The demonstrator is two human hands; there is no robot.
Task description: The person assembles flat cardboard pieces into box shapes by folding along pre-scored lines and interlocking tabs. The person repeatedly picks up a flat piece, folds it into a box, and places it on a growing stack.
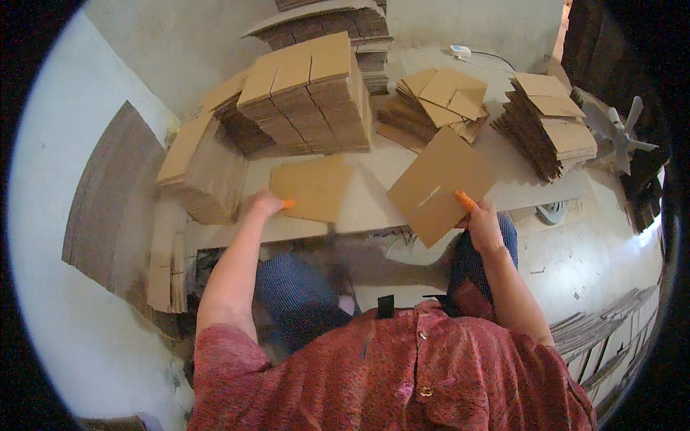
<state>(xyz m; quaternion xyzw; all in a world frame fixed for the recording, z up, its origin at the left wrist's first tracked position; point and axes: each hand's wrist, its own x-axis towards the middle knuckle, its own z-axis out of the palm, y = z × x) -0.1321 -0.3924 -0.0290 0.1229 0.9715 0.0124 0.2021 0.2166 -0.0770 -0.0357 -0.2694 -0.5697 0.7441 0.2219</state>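
My right hand [483,224] grips a square cardboard sheet [438,179] by its right corner. That sheet is held tilted over the table's front edge, has a short slit near its middle, and my orange-covered thumb presses on its face. My left hand [267,203] pinches the left edge of another cardboard sheet [315,185], with an orange-covered digit on top. This second sheet is low over the table [363,208], its right side blurred; whether it rests flat I cannot tell. The left hand's other fingers are hidden.
Tall stacks of cardboard [298,100] stand behind my left hand, with another stack [208,169] at the left. Loose cardboard sheets [438,97] lie at the back, and a leaning pile [550,126] is at the right, near a fan [618,129]. A white socket box [460,52] has a cable.
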